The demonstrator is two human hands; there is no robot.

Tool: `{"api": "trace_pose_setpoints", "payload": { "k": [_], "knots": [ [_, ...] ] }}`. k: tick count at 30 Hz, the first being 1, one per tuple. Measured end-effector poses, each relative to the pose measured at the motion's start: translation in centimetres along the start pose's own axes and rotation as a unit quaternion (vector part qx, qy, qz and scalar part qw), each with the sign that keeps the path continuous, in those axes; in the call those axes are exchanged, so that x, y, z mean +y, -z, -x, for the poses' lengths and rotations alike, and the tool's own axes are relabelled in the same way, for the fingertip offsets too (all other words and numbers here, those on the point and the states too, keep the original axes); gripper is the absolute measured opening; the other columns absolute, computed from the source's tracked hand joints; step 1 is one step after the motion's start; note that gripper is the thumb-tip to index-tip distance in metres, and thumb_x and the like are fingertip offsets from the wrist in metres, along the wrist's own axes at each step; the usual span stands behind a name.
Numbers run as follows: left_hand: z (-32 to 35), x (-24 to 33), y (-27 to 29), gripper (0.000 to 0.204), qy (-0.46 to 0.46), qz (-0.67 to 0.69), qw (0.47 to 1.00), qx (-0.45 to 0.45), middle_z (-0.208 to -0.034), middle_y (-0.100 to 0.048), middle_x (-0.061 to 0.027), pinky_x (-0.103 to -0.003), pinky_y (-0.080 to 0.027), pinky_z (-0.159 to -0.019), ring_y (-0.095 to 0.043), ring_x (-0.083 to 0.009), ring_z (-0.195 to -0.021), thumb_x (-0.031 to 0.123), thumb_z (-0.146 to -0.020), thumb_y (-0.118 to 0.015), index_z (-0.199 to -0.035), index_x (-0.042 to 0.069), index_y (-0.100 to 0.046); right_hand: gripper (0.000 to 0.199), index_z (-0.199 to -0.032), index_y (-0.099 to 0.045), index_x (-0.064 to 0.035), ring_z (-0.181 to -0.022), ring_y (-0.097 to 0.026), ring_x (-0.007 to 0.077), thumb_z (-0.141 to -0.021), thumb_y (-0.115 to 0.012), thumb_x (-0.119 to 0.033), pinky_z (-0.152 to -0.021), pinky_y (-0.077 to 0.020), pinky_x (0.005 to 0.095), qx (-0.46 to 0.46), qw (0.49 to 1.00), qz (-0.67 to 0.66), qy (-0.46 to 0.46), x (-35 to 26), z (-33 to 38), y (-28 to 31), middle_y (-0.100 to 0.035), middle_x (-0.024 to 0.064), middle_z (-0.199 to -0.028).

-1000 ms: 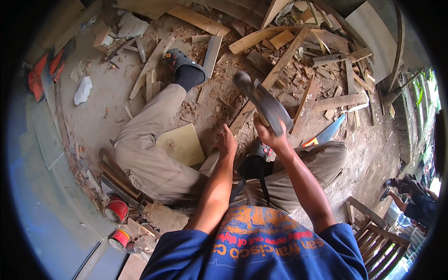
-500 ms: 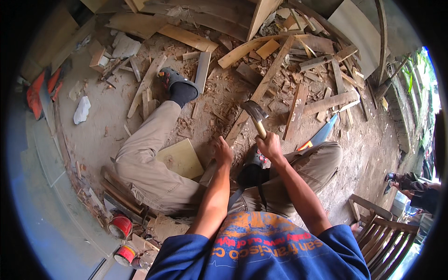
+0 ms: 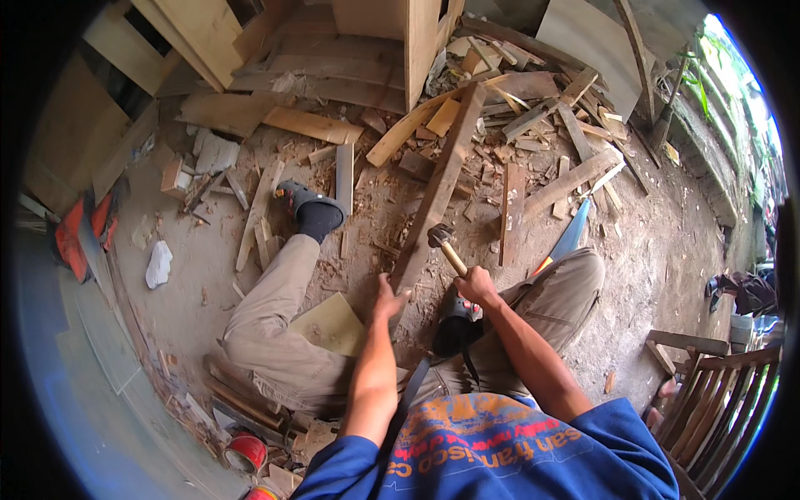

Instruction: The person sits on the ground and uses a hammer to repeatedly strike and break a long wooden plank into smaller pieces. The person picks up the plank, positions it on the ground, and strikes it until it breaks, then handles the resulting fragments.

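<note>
My left hand (image 3: 387, 297) is closed round the near end of a long wooden plank (image 3: 439, 182). The plank slants away from me toward the pile of wood scraps, its broad face showing. In my right hand (image 3: 477, 286) is a hammer (image 3: 451, 256), gripped by its light wooden handle. The dark metal hammer head points away from me, just right of the plank; whether it touches the wood I cannot tell. A square light-coloured board (image 3: 329, 325) lies by my left forearm, partly covered by my leg.
Loose boards and wood scraps (image 3: 542, 125) are heaped at the far right. A handsaw with a blue blade (image 3: 571, 231) lies beyond my right knee. A slatted wooden bench (image 3: 717, 408) stands at the right, a red can (image 3: 247, 452) at the lower left.
The plank has been raised and turned, and my left hand now grips its near end. The hammer head has dropped and turned in my right hand. The view has tilted farther out.
</note>
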State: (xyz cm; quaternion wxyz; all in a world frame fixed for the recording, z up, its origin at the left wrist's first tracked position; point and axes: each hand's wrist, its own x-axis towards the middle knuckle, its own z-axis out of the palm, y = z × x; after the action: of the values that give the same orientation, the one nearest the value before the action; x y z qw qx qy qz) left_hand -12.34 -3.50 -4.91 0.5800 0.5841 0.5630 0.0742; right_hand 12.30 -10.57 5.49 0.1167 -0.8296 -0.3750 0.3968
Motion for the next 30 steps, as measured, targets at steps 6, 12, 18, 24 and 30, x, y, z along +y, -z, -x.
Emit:
{"api": "trace_pose_setpoints", "payload": {
  "k": [6, 12, 18, 24, 30],
  "knots": [
    [-1.0, -1.6, 2.7, 0.082, 0.019, 0.02, 0.997, 0.076, -0.144, -0.036, -0.026, -0.046, -0.037, -0.103, -0.038, -0.0394, -0.131, 0.032, -0.078, -0.077, -0.141, 0.006, -0.032, 0.036, -0.088, -0.068, 0.0095, -0.079, -0.07, 0.0337, -0.077, -0.063, -0.025, -0.075, -0.055, 0.0408, 0.02, 0.996, -0.034, -0.085, -1.7, 0.0, 0.6, -0.069, 0.023, -0.076],
    [-0.9, -0.5, -1.0, 0.109, 0.099, -0.331, 0.932, 0.105, -0.142, -0.039, -0.0224, -0.05, -0.039, -0.105, -0.04, -0.0391, -0.13, 0.038, -0.067, -0.083, -0.148, 0.008, -0.017, 0.039, -0.097, -0.068, 0.0077, -0.09, -0.069, 0.0348, -0.076, -0.064, -0.026, -0.078, -0.0543, 0.0411, 0.018, 0.991, -0.016, -0.134, 1.1, -1.5, -0.8, -0.069, 0.0257, -0.091],
    [-2.2, -1.4, 1.1, 0.097, 0.091, -0.25, 0.958, 0.111, -0.132, -0.051, -0.0233, -0.047, -0.042, -0.102, -0.049, -0.0386, -0.122, 0.016, -0.062, -0.082, -0.142, 0.006, -0.028, 0.029, -0.087, -0.071, 0.0049, -0.089, -0.069, 0.0363, -0.074, -0.063, -0.021, -0.076, -0.0543, 0.0426, -0.038, 0.989, -0.043, -0.135, 1.4, -1.7, -1.4, -0.069, 0.0251, -0.091],
    [-1.1, 0.7, 5.1, 0.085, 0.102, -0.064, 0.991, -0.053, -0.121, -0.06, -0.0179, -0.039, -0.043, -0.097, -0.056, -0.0307, -0.115, 0.01, -0.061, -0.083, -0.133, 0.002, -0.041, 0.035, -0.09, -0.068, 0.0079, -0.069, -0.07, 0.029, -0.078, -0.062, -0.024, -0.063, -0.0546, 0.0395, -0.025, 0.993, -0.041, -0.104, 1.7, -2.5, -2.2, -0.069, 0.0197, -0.078],
    [-1.2, -1.7, 4.2, 0.087, 0.129, 0.044, 0.986, -0.098, -0.126, -0.059, -0.0162, -0.037, -0.038, -0.102, -0.053, -0.0296, -0.119, 0.006, -0.061, -0.08, -0.139, 0.003, -0.04, 0.036, -0.077, -0.065, 0.006, -0.056, -0.066, 0.0244, -0.081, -0.063, -0.03, -0.053, -0.0506, 0.0373, -0.075, 0.983, -0.117, -0.12, 1.4, -3.5, -2.6, -0.065, 0.014, -0.065]
  ]
}}
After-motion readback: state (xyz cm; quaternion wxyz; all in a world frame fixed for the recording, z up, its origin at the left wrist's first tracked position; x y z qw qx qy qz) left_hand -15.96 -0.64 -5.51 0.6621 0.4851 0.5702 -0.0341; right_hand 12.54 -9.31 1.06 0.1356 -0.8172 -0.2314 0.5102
